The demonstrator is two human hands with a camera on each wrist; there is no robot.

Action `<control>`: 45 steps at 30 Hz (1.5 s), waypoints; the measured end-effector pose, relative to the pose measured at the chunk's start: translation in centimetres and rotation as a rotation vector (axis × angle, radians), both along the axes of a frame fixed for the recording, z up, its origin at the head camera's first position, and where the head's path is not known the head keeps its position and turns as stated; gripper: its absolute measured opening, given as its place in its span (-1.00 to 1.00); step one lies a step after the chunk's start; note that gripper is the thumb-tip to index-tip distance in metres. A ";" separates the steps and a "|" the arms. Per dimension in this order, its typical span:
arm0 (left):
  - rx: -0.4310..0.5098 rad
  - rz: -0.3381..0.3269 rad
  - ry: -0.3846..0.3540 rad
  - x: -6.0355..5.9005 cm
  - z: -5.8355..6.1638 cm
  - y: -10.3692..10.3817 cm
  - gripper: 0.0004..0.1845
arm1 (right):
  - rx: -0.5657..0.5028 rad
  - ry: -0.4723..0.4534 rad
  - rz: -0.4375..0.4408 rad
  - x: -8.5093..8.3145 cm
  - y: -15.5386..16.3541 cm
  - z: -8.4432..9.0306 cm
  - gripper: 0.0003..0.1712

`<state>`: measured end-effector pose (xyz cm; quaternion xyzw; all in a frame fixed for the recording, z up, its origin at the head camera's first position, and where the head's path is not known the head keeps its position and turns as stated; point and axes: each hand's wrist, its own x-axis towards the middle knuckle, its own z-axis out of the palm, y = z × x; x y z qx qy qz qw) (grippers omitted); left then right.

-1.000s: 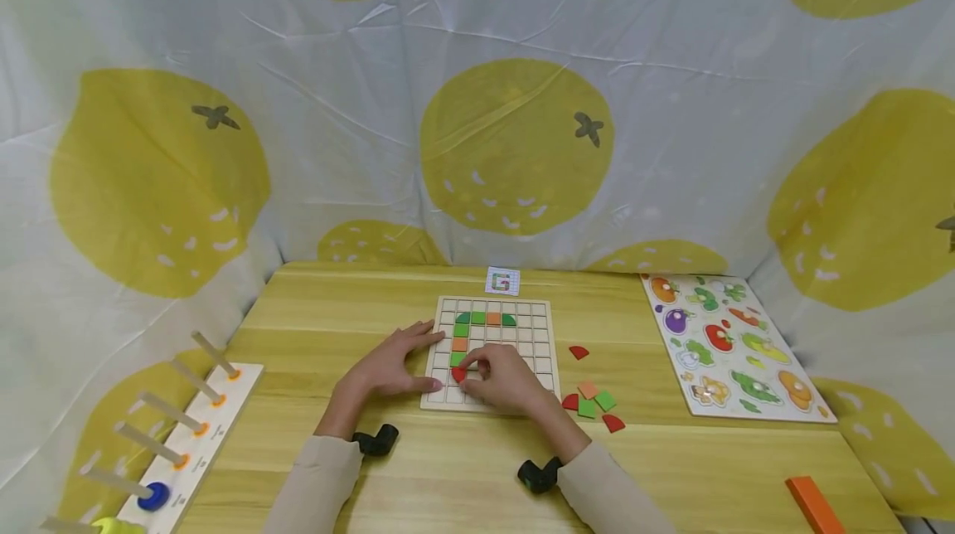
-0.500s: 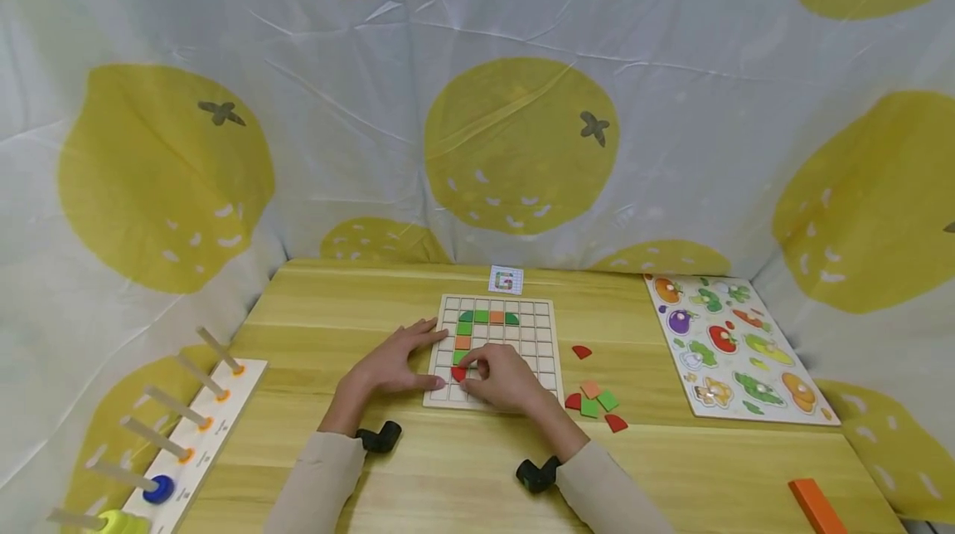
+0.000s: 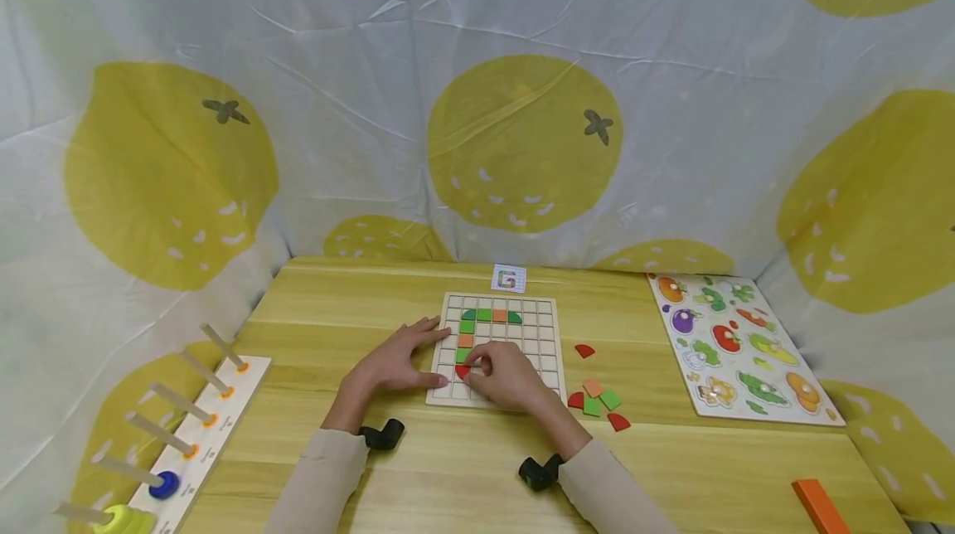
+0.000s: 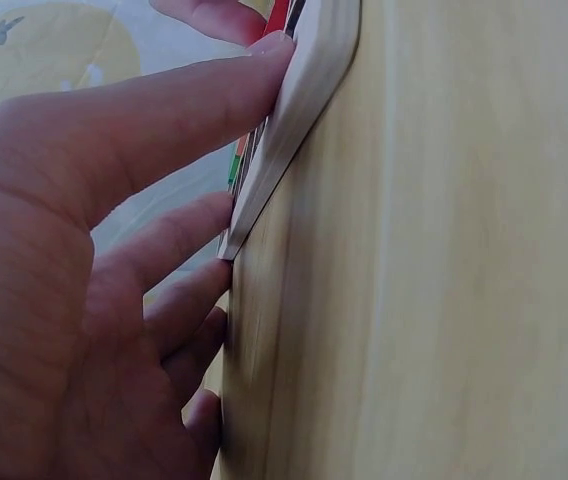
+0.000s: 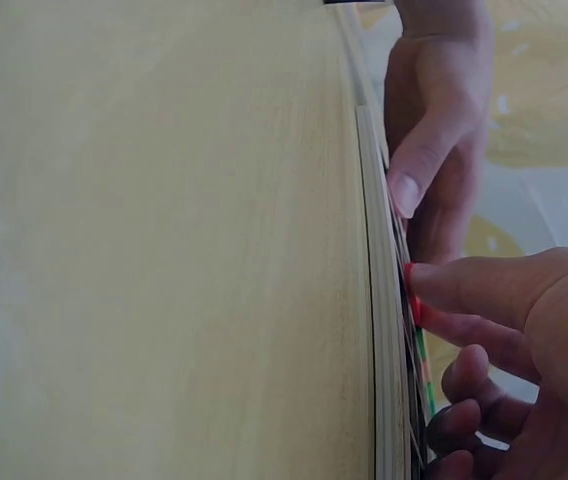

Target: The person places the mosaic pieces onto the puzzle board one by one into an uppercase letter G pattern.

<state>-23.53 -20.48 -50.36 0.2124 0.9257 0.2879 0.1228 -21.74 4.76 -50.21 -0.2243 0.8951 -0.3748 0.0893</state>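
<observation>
Yellow wooden table (image 3: 671, 468), lemon-print sheet behind. Barely anything has moved in the last second: right hand (image 3: 509, 375) still pinches the red tile (image 3: 462, 371) at the grid board's (image 3: 543, 304) 8 o'clock corner, left hand (image 3: 391, 360) still flat, steadying the edge. Looks like seating, not yet released.

Right hand (image 5: 524, 340) fingertips pressing red piece (image 5: 413, 290) onto grid board (image 5: 384, 330), seen edge-on upon table (image 5: 164, 240). Left hand (image 5: 434, 120) thumb resting at board edge.

Red piece (image 3: 462, 371) half hidden under right hand (image 3: 511, 378), small card (image 3: 508, 278) too small to read
</observation>
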 end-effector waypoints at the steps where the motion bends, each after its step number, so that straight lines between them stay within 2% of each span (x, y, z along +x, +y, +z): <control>1: -0.001 -0.002 0.001 0.0 0.0 0.0 -0.06 | 0.003 -0.001 -0.005 0.0 0.0 0.0 -0.83; 7: -0.001 -0.001 0.000 -0.1 0.0 0.1 -0.05 | 0.006 0.002 -0.014 0.1 0.2 0.0 -0.84; 15: -0.011 0.008 0.009 -0.3 -0.1 0.1 -0.05 | -0.050 -0.040 -0.025 -0.3 1.5 0.4 -0.82; 22: 0.003 0.027 -0.003 0.1 -0.1 0.1 -0.03 | -0.073 0.023 -0.073 -0.9 5.1 0.6 -0.86; 34: -0.010 0.030 -0.022 0.1 -0.1 0.1 -0.03 | -0.072 0.008 -0.168 -0.7 11.5 1.1 -0.79; 39: -0.005 0.032 -0.009 0.0 0.1 0.1 -0.04 | -0.071 0.034 -0.198 -0.7 13.9 1.3 -0.80; 45: -0.005 0.034 -0.004 -0.1 0.2 0.2 -0.04 | -0.059 0.016 -0.220 -0.1 16.8 1.2 -0.78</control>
